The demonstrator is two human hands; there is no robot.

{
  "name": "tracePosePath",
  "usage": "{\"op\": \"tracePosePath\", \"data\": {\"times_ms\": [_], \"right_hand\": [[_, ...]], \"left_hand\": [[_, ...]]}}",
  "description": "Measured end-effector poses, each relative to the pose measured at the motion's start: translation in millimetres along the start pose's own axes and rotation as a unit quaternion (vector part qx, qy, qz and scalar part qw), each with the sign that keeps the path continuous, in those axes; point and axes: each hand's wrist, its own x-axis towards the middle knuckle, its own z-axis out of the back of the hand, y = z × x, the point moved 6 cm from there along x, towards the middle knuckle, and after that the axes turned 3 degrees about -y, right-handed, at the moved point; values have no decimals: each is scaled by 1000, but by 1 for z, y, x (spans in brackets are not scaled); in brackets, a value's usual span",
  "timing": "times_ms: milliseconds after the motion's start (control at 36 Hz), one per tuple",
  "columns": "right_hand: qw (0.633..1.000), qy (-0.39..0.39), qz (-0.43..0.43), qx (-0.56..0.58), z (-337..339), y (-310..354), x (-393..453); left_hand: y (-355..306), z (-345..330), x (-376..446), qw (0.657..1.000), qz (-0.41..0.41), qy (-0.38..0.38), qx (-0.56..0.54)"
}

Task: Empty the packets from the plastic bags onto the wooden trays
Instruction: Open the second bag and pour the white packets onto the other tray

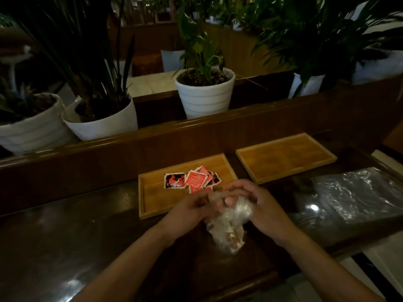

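Both of my hands grip the top of a clear plastic bag that hangs between them, just in front of the near wooden tray. My left hand pinches the bag's neck from the left and my right hand closes on it from the right. Brownish packets show dimly through the bag's lower part. Several red, black and white packets lie in a loose pile in the far right part of that tray. A second wooden tray lies to the right with nothing on it.
A flat clear plastic bag lies on the dark glossy counter at the right. Behind the trays rises a dark wooden ledge with white plant pots on it. The counter's near edge runs below my forearms.
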Motion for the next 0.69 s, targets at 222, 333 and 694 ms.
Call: {"op": "tracePosePath", "data": {"times_ms": [222, 333, 694], "right_hand": [[998, -36, 9, -54, -5, 1, 13], [994, -81, 24, -66, -7, 2, 20], [985, 141, 10, -104, 13, 31, 36]], "left_hand": [[-3, 2, -2, 974, -108, -148, 130], [3, -25, -2, 987, -69, 9, 146], [-7, 1, 12, 961, -113, 4, 252]]}}
